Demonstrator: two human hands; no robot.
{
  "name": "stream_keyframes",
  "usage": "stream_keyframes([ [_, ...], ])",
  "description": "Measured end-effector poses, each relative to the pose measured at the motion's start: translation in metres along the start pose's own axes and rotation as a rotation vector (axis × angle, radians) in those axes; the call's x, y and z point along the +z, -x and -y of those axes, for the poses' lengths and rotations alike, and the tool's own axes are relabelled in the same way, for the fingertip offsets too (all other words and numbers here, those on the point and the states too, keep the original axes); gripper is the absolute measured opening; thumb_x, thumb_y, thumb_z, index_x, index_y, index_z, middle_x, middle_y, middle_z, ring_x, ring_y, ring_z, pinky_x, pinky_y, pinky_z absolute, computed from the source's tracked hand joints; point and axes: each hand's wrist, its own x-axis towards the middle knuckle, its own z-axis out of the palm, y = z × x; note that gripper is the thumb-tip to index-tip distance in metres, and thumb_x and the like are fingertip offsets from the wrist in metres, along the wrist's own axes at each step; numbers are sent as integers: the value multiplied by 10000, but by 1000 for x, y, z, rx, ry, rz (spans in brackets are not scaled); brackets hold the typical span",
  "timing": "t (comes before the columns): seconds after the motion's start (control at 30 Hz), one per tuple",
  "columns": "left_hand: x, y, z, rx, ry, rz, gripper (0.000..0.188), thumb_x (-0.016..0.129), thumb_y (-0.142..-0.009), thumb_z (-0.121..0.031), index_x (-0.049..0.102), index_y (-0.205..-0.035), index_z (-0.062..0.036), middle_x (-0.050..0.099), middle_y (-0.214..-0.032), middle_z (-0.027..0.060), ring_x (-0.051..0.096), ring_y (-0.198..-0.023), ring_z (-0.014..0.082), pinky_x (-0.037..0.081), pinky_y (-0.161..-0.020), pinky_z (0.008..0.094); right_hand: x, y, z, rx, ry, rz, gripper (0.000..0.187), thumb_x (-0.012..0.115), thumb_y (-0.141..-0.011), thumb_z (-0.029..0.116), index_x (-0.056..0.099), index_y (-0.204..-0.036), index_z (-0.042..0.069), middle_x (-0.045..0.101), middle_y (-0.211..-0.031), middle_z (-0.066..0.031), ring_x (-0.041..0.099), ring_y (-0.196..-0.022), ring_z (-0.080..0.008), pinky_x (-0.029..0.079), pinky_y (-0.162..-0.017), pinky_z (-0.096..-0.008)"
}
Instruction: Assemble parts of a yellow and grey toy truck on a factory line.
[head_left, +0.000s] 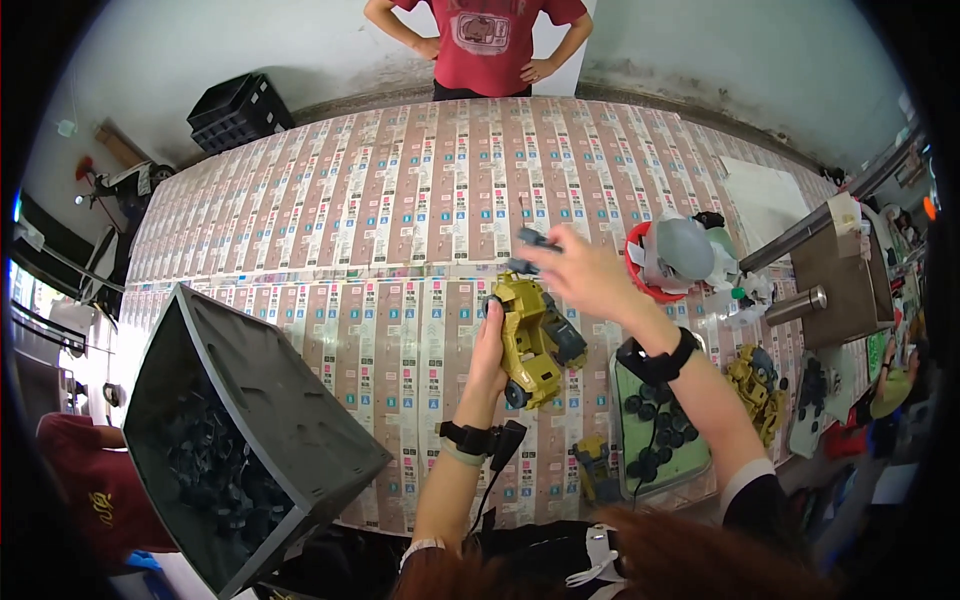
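My left hand (486, 352) is closed around the side of an olive-yellow toy truck body (532, 350), tilted over the table. Dark wheels show at its corners, and a dark grey piece (565, 338) sits along its right side. Just above the truck's far end, my right hand (588, 272) grips a small dark grey plastic part (538, 239) between its fingers. Whether that part touches the truck I cannot tell. Near my right forearm lies a green-bottomed tray (624, 395) with several black toy wheels (655, 430). Another yellow-and-grey toy truck (596, 468) rests beside the tray.
A big grey bin (290, 400) full of dark plastic parts (220, 460) stands tilted at the left. Several yellow truck bodies (755, 390) lie right of the tray. A red basin (638, 280) holds clear plastic items. A person in a red shirt (485, 50) stands across the table.
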Motion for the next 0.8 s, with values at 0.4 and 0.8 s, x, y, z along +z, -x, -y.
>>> stream_keyframes([
  [0.4, 18, 21, -6, 259, -449, 489, 570, 531, -804, -231, 327, -1266, 34, 292, -1327, 115, 405, -1093, 143, 316, -911, 242, 89, -7, -47, 724, -1971, -339, 184, 501, -851, 230, 462, -895, 56, 513, -865, -32, 502, -729, -129, 444, -633, -273],
  [0.8, 4, 17, -22, -291, 157, 459, 576, 268, -883, -487, 408, -1179, -13, 558, -1009, 156, 582, -844, 234, 484, -732, 335, 44, 29, -36, -398, -251, -126, 692, 600, -619, -9, 344, -1255, 78, 415, -1213, -132, 349, -1162, -314, 256, -982, -375],
])
